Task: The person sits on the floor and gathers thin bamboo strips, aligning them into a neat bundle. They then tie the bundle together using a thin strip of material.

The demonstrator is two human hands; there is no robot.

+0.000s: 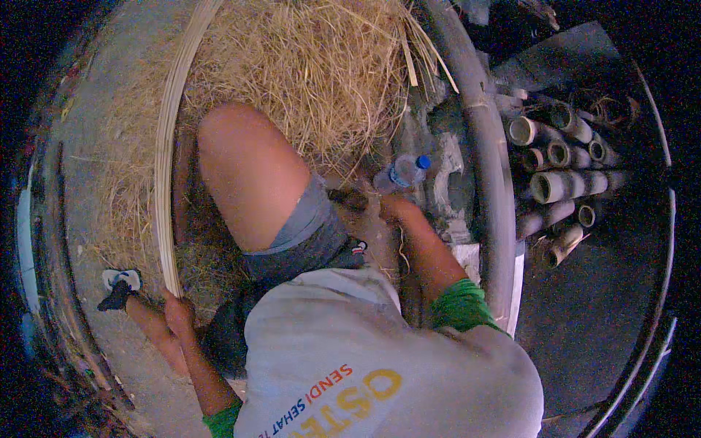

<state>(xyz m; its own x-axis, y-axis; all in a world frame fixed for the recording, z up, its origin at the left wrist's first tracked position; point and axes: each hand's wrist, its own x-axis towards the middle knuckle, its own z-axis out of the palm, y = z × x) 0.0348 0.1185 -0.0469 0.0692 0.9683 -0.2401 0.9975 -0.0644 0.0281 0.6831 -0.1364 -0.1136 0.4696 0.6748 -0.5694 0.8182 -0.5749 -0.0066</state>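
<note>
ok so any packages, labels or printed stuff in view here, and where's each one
Plastic bottle: lies on the ground just beyond the right hand, clear body, blue cap, pale label band round its middle.
Grey shirt: on the person's chest at the lower edge, with printed lettering in yellow, orange and blue.
No signs or screens show.
The left hand grips a bundle of pale bamboo strips, which bear no print.

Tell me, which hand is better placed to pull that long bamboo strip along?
Probably the left. The left hand already grips the bamboo strip near its lower end. The right hand is far off, down by the plastic bottle, with the raised knee between.
</note>
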